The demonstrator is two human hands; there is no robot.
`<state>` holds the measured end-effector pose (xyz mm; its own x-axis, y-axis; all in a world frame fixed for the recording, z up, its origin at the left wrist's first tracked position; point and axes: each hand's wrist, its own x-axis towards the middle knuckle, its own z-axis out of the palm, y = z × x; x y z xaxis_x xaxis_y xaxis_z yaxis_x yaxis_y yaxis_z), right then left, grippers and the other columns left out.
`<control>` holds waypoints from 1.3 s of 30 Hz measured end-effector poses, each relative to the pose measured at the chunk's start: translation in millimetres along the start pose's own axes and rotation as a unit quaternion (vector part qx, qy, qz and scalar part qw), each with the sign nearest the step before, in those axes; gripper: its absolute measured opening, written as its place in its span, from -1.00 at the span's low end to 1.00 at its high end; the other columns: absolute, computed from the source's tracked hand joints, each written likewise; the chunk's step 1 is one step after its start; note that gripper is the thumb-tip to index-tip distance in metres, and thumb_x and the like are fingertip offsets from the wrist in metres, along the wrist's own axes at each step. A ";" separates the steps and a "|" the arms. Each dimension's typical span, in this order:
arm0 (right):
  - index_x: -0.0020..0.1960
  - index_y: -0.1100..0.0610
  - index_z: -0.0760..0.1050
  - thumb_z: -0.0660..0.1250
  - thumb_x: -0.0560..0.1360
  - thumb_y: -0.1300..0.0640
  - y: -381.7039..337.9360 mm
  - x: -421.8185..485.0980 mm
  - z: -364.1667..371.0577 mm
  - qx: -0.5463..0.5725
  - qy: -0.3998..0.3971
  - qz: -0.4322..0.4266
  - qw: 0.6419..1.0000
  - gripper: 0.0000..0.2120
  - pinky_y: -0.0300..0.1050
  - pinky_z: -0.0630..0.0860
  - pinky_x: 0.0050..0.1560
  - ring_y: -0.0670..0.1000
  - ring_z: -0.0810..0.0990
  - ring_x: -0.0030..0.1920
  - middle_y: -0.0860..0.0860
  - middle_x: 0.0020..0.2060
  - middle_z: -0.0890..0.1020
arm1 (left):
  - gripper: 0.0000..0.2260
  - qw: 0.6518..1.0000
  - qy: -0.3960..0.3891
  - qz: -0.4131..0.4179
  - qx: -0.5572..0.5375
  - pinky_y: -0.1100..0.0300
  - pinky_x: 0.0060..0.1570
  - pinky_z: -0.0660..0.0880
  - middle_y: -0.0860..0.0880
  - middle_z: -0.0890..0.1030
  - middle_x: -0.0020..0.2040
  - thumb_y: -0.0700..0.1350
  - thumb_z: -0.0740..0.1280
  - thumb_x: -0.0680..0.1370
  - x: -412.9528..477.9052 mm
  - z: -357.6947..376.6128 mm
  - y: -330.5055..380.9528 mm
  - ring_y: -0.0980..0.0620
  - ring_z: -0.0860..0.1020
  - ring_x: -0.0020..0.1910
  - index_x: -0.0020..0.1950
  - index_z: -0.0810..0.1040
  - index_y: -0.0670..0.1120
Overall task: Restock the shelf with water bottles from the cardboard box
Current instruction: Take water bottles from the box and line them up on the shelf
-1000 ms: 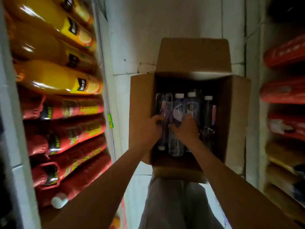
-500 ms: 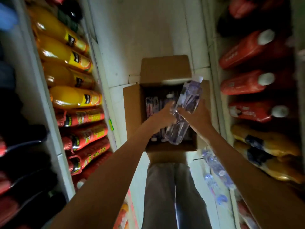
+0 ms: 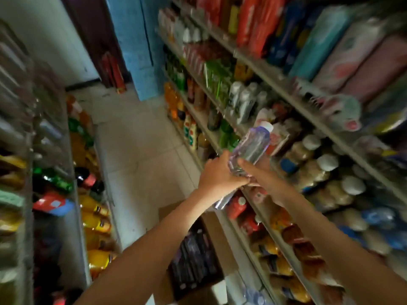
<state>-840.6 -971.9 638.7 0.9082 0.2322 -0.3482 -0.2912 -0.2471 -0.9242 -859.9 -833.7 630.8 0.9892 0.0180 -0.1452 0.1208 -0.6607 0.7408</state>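
Note:
A clear water bottle (image 3: pixel 251 148) with a white cap is held up at an angle, cap pointing up and right toward the right-hand shelf (image 3: pixel 273 73). My left hand (image 3: pixel 217 176) grips its lower body from the left. My right hand (image 3: pixel 259 175) grips it from the right, fingers wrapped around the middle. The open cardboard box (image 3: pixel 208 221) sits on the floor below my arms, with several more bottles (image 3: pixel 193 256) lying inside.
Shelves packed with drinks and packets line both sides of a narrow tiled aisle (image 3: pixel 141 150). Orange juice bottles (image 3: pixel 97 223) fill the lower left shelf. White-capped jars (image 3: pixel 326 166) stand on the right shelf near the bottle. A blue pillar (image 3: pixel 136 45) stands at the aisle's end.
Both hands have lifted the bottle out of the box and up toward the right shelf. My head has turned up from the box to look along the aisle.

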 end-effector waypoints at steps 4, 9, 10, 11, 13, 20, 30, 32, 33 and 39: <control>-0.01 -0.05 0.53 0.41 0.46 0.04 -69.5 -40.6 -13.9 0.013 0.094 -0.126 0.988 -0.87 0.04 0.55 0.14 0.01 0.64 0.04 -0.02 -0.06 0.66 | -0.40 0.982 0.104 0.138 0.078 0.02 -0.08 0.51 -0.01 0.58 -0.04 0.24 0.42 0.25 -14.8 -29.8 73.0 -0.07 0.50 -0.01 0.17 0.36 0.00; 0.17 0.02 0.44 0.43 0.25 -0.26 -136.4 -102.0 -59.5 -0.123 0.189 -0.190 0.956 -0.40 -0.06 0.60 -0.06 -0.10 0.65 -0.07 -0.07 -0.04 0.66 | -0.33 0.969 0.091 0.225 0.052 0.09 -0.14 0.48 0.01 0.52 0.12 0.19 0.43 0.30 -38.7 -55.9 150.6 -0.04 0.51 0.05 0.25 0.23 -0.06; 0.18 0.05 0.41 0.45 0.26 -0.23 -146.8 -115.6 -68.8 -0.145 0.190 -0.204 0.949 -0.39 -0.04 0.59 -0.04 -0.11 0.64 -0.08 -0.08 -0.04 0.65 | -0.33 0.972 0.056 0.225 0.022 0.14 -0.14 0.48 0.07 0.46 0.18 0.18 0.44 0.32 -44.9 -63.3 165.1 0.02 0.51 0.08 0.27 0.21 -0.03; 0.21 0.07 0.37 0.47 0.29 -0.17 -156.4 -128.8 -77.1 -0.155 0.190 -0.216 0.945 -0.39 -0.07 0.58 -0.02 -0.11 0.63 -0.07 -0.08 -0.03 0.62 | -0.31 0.974 0.014 0.225 -0.011 0.17 -0.09 0.49 0.13 0.42 0.20 0.16 0.46 0.34 -50.0 -70.7 178.0 0.09 0.50 0.10 0.31 0.18 0.00; 0.26 0.07 0.34 0.50 0.32 -0.05 -171.7 -151.8 -90.5 -0.148 0.176 -0.257 0.939 -0.40 -0.17 0.56 0.00 -0.16 0.60 -0.03 -0.10 0.01 0.59 | -0.25 0.966 -0.058 0.241 -0.072 0.11 0.15 0.48 0.17 0.40 0.29 0.15 0.48 0.34 -57.8 -83.2 199.6 0.17 0.49 0.17 0.39 0.14 0.09; 0.09 -0.02 0.51 0.41 0.46 0.18 -223.0 -214.3 -121.9 -0.073 0.124 -0.358 0.922 -0.76 -0.12 0.58 0.09 -0.09 0.67 -0.01 -0.05 -0.01 0.69 | -0.35 0.943 0.003 0.324 -0.073 0.15 0.00 0.57 0.16 0.63 0.02 0.12 0.52 0.28 -85.7 -115.2 273.1 0.27 0.61 -0.06 0.29 0.36 0.06; 0.09 -0.13 0.50 0.44 0.34 -0.15 -293.7 -269.1 -162.8 -0.133 0.311 -0.381 0.860 -0.65 -0.11 0.54 0.06 -0.09 0.62 0.02 -0.08 0.03 0.65 | -0.30 0.891 0.126 0.434 -0.032 0.02 -0.04 0.57 0.16 0.52 0.01 0.19 0.46 0.32 -113.2 -129.2 378.0 0.08 0.58 -0.06 0.34 0.26 -0.02; 0.03 -0.11 0.54 0.45 0.36 -0.08 -304.0 -277.6 -175.4 -0.139 0.326 -0.385 0.852 -0.73 -0.11 0.57 0.02 -0.08 0.65 -0.03 -0.09 -0.05 0.68 | -0.39 0.877 0.113 0.464 -0.046 -0.01 -0.09 0.58 0.10 0.58 -0.01 0.22 0.45 0.31 -113.5 -130.2 394.4 0.08 0.61 -0.11 0.22 0.31 0.01; 0.06 -0.09 0.55 0.46 0.33 -0.10 -308.0 -279.8 -182.0 -0.138 0.336 -0.383 0.849 -0.68 -0.07 0.58 0.03 -0.07 0.66 -0.04 -0.08 -0.06 0.69 | -0.43 0.875 0.098 0.473 -0.044 0.00 -0.10 0.57 0.08 0.58 -0.01 0.23 0.45 0.32 -113.1 -131.1 403.0 0.08 0.60 -0.11 0.18 0.33 0.03; 0.01 0.03 0.60 0.46 0.40 0.03 -324.6 -290.3 -225.9 -0.111 0.403 -0.360 0.834 -0.79 -0.26 0.56 -0.24 -0.13 0.67 -0.19 -0.05 -0.17 0.70 | -0.45 0.886 -0.081 0.446 -0.103 -0.01 0.23 0.41 0.07 0.54 0.21 0.28 0.41 0.29 -86.2 -134.8 450.9 0.05 0.50 0.19 0.22 0.44 0.11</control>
<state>-941.8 -1171.6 1075.2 0.7568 -0.2911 0.5852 0.3978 -0.5052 -0.7658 -879.6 -1032.1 1065.8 0.6765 -0.5610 0.4772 -0.6725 -0.2062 0.7108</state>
